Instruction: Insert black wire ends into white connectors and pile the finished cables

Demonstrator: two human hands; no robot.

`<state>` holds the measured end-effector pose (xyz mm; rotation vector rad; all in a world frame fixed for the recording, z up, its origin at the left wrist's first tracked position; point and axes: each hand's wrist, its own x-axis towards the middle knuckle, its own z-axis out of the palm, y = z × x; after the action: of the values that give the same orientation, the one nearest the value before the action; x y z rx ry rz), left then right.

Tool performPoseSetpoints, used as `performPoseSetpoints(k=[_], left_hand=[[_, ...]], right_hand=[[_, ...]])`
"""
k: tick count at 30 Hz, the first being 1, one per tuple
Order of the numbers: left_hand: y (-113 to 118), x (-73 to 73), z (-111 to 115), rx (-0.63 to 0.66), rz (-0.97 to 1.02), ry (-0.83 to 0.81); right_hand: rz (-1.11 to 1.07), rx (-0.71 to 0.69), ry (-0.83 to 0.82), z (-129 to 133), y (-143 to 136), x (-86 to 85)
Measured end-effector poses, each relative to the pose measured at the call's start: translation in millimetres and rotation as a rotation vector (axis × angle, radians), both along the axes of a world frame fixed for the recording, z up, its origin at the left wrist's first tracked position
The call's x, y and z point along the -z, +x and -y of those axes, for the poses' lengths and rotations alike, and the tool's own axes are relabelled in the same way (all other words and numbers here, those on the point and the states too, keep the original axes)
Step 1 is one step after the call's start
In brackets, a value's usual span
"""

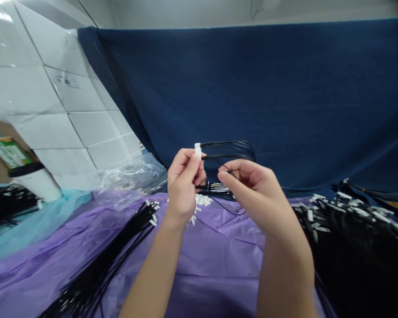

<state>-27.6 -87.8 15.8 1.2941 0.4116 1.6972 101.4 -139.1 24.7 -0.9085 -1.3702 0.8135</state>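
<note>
Between the thumb and fingers of my left hand [182,183] is a white connector [198,150]. Several thin black wires [232,143] run out of it to the right and bend back in a loop. My right hand [255,185] is just right of the connector, with thumb and forefinger pinched on one thin black wire [230,169]. That wire's far end is hard to follow. Small white connectors [203,200] lie on the purple sheet [219,256] below and behind my hands.
A bundle of black wires [109,251] with white ends lies on the left; a larger heap [354,238] is on the right. A white cup [36,181] with a black lid stands at far left, before stacked white boxes [49,101]. A dark blue cloth [252,88] hangs behind.
</note>
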Motion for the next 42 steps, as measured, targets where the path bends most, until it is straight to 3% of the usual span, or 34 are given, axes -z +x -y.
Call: performPoseSetpoints(k=[8, 11, 13, 17, 21, 24, 29, 33, 38, 42], left_hand=[[1.2, -2.1, -0.5, -0.001, 0.003, -0.156], [3.0, -4.6, 2.7, 0.035, 0.044, -0.220], [2.8, -6.4, 4.1, 0.079, 0.086, -0.265], [1.9, -9.0, 4.0, 0.170, 0.185, -0.347], [2.3, -7.3, 0.4, 0.251, 0.301, -0.452], [4.8, -3.4, -2.9, 0.309, 0.377, -0.518], [10.6, -0.9, -4.5, 0.264, 0.393, -0.595], [8.8, -2.8, -8.6, 0.196, 0.385, -0.537], [-9.8, -4.2, -24.0, -0.078, 0.325, -0.340], [-31.4, -5.9, -34.8, -0.297, 0.073, -0.191]], right_hand=[[0.248, 0.407, 0.085, -9.4, 30.2, 10.8], [0.203, 0.451, 0.061, -21.4, 31.5, 16.8], [0.085, 0.310, -0.006, -28.2, 32.0, 19.8], [-0.206, -0.171, -0.105, -37.1, 35.3, 25.6], [-0.285, -0.602, 0.055, -44.5, 36.7, 34.2], [-0.264, -0.722, 0.192, -47.6, 31.6, 36.6], [-0.233, -0.664, 0.183, -41.7, 18.9, 29.6], [-0.136, -0.613, 0.154, -33.2, 21.4, 23.9], [0.125, -0.486, 0.021, -23.9, 46.0, 20.6], [0.376, -0.277, -0.080, -26.3, 64.1, 26.1]])
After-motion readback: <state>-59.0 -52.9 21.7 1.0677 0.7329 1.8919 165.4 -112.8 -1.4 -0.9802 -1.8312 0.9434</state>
